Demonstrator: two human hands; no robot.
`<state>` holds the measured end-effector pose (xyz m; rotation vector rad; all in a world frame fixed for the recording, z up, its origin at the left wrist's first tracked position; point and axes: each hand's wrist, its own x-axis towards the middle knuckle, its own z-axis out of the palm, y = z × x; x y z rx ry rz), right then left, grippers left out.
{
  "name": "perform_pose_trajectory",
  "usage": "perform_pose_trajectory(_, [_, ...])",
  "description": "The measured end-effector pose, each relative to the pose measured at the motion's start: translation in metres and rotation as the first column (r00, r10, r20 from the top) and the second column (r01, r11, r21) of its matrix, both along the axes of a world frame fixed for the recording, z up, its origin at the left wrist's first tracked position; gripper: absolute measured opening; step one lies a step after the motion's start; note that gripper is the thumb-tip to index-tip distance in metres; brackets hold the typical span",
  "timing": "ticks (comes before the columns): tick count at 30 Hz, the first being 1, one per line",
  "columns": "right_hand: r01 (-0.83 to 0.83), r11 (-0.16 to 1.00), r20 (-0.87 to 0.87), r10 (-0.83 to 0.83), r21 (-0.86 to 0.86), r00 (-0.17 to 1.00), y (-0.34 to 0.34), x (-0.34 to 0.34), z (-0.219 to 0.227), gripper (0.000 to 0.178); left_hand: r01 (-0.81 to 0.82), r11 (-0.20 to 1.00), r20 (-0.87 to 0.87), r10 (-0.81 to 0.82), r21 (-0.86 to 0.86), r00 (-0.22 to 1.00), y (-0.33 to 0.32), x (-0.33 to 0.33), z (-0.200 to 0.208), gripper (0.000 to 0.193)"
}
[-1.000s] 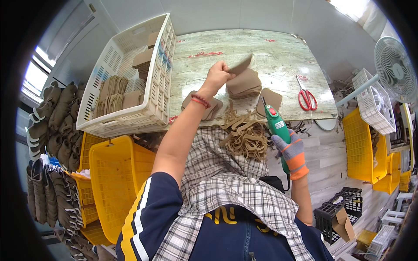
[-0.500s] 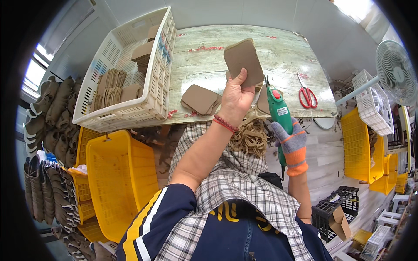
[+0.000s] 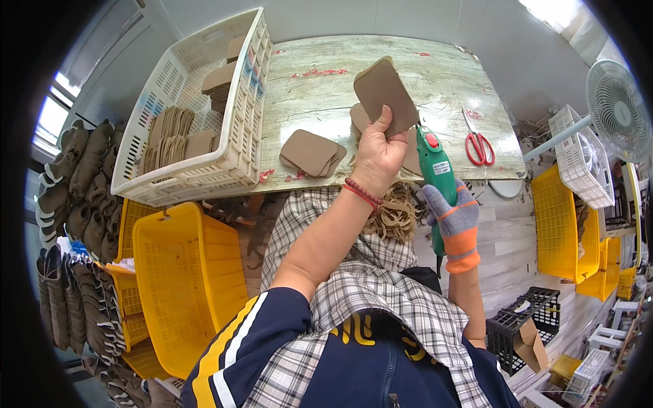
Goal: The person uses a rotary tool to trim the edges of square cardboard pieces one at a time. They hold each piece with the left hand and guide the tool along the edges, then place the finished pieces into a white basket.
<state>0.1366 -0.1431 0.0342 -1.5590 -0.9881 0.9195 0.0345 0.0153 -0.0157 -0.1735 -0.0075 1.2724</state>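
Over the worktable: left hand is raised above the table edge, fingers and thumb clamped on one brown flat pad with rounded corners.
Pad attitude: held by its lower edge, tilted, broad face turned up toward the camera; probably held so that the face can be looked over.
Right hand: in a grey and orange work glove, closed round the grip of a green hand tool with a red button on top.
Tool attitude: nose points away from the body toward the table, just beside and below the raised pad; likely kept there so that pad and tool can meet without a reach.
Table: pale, worn wood-grain top with red marks.
Loose pads: a small stack of the same brown pieces lies flat near the front edge, left of the raised hand; more show partly behind the hand.
White crate: stands on the left end of the table; holds brown pieces, some on edge in rows, some flat.
Red scissors: lie flat on the right part of the table, well apart from both hands.
Lap: a tangle of tan strips rests on the checked apron between the arms.
Floor, left: yellow crate beside the knees, close enough to drop things into.
Far right: white fan on a stand.
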Motion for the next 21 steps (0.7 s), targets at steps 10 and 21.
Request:
perform_pose_trajectory(10, [0.005,1.0,-0.065,-0.004,0.007,0.998,0.005,0.006,0.005,0.036,0.048,0.992,-0.127,-0.033,0.114,0.991,-0.024,0.001,-0.003,0.041])
perform_pose_trajectory(21, [0.039,0.999,-0.159,-0.033,0.035,0.987,0.008,0.013,0.014,0.027,0.111,0.962,-0.381,-0.008,0.249,0.924,-0.036,0.0,-0.016,0.029])
